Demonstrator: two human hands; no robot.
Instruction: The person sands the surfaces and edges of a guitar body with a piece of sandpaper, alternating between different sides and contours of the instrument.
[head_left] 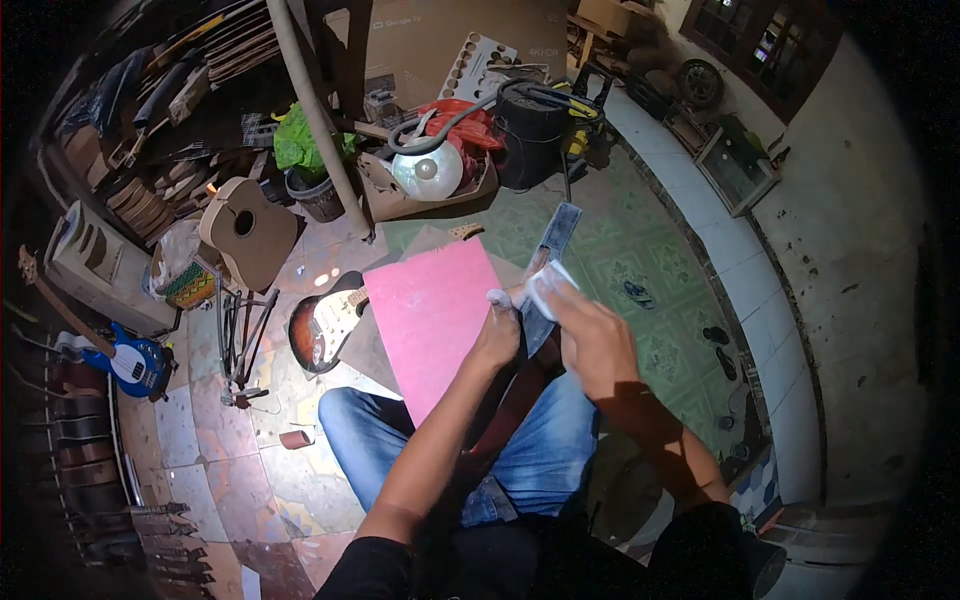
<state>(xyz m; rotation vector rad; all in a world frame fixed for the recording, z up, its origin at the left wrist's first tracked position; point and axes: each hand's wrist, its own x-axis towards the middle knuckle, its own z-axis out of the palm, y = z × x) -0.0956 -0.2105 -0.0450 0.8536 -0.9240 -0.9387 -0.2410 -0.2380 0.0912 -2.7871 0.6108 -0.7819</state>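
Note:
My left hand (500,335) is closed at the near part of a long, flat, grey-blue strip (559,232), which points away from me. My right hand (600,345) presses a small white pad (550,288) to the strip, just right of my left thumb. A pale wrapping or smear shows on that thumb. Over my lap runs a dark reddish band (515,400); whether it joins the strip I cannot tell. A pink sheet (435,310) lies in front of me, left of the strip, reaching my left knee.
A sunburst electric guitar (328,328) lies partly under sheets at left. Beyond are a guitar stand (245,340), a blue bass guitar (135,365) and an unfinished acoustic guitar body (250,235). A black bucket (525,140) stands ahead; sandals (638,293) lie at right.

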